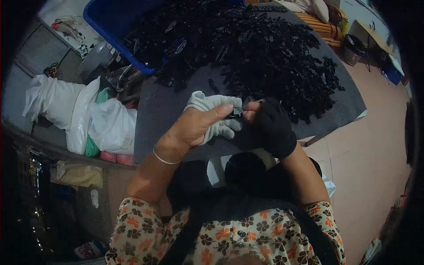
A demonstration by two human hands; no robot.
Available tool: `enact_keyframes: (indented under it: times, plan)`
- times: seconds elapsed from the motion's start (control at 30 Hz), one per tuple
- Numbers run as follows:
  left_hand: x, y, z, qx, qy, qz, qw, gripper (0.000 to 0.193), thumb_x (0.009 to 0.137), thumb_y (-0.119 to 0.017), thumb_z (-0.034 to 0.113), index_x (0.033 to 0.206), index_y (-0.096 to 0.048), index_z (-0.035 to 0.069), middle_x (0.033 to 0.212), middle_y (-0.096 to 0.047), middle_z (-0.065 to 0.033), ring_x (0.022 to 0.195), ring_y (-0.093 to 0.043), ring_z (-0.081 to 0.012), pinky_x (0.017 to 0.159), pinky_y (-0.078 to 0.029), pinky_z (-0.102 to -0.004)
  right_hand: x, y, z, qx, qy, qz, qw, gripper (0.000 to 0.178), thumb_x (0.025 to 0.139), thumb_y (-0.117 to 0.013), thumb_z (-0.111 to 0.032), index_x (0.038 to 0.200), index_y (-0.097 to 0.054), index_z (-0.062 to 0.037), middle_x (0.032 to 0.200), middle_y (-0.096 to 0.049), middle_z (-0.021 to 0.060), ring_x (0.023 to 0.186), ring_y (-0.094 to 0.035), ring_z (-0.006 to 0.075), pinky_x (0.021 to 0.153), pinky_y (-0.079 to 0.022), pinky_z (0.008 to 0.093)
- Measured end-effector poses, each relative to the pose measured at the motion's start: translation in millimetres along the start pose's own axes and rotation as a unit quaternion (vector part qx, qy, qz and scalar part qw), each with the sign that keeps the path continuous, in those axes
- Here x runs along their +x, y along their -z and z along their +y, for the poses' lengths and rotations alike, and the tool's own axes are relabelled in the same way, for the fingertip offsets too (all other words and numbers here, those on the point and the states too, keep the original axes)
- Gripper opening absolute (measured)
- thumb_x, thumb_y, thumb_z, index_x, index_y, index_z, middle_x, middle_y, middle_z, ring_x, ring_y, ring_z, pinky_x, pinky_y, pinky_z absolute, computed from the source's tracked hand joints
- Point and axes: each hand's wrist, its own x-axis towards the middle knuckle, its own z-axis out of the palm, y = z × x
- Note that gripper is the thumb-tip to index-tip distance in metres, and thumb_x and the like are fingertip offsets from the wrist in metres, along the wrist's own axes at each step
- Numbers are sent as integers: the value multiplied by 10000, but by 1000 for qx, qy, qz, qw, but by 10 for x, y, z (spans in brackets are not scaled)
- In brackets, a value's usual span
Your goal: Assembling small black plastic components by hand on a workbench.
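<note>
My left hand [201, 121] wears a white glove that leaves its thumb bare. Thumb and gloved fingers pinch a small dark piece [237, 112] with a pale, shiny part, over the near side of the grey table [170, 115]. My right hand [274, 128], in a black glove with bare fingertips, is closed against the other end of that same piece; its grip is partly hidden. Just beyond both hands spreads a large heap of small black parts [278, 57], many of them tangled together. The exact kind of the held piece is too small to make out.
A blue plastic bin [115, 42] lies tipped at the far left, with black parts at its mouth. White bags [112, 126] stand left of the table. At the far right are a wastebasket [353, 49] and bundled orange-brown material [324, 28].
</note>
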Motion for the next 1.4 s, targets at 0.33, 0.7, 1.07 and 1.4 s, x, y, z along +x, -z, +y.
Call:
enact_keyframes:
  times: [0.33,0.7,1.07,1.4]
  plan:
    - [-284,-207,3,324,-39,105,939,253,875,-579,77,1103,-549,-28,904,-632,-102,804,-625,-145,659,-524,-258,53,-7,-181,301,-248,-43,920,259,758,-683,-47,1002,-599,-28,933,-618,63,884,-591,179,741,-484,318]
    - [-402,80,-8,381,-34,63,922,364,898,-564,157,1196,-480,-36,999,-598,-109,870,-615,-155,709,-508,-265,175,187,-165,313,-246,-370,839,235,767,-699,-144,936,-622,0,814,-634,116,744,-626,208,672,-493,303]
    - [-274,-44,-248,4,-30,21,999,566,962,-336,422,1342,-314,3,1209,-507,-154,1060,-552,-241,877,-502,-376,103,-79,-234,106,-63,-153,981,269,687,-668,-81,949,-611,-50,934,-569,128,803,-578,285,710,-469,362]
    - [47,424,32,696,-160,281,641,463,820,-643,233,1226,-504,58,1062,-594,-159,922,-606,-249,791,-487,-335,131,45,-256,106,-128,-238,957,225,702,-660,-133,901,-596,-48,869,-550,115,834,-541,300,731,-433,405]
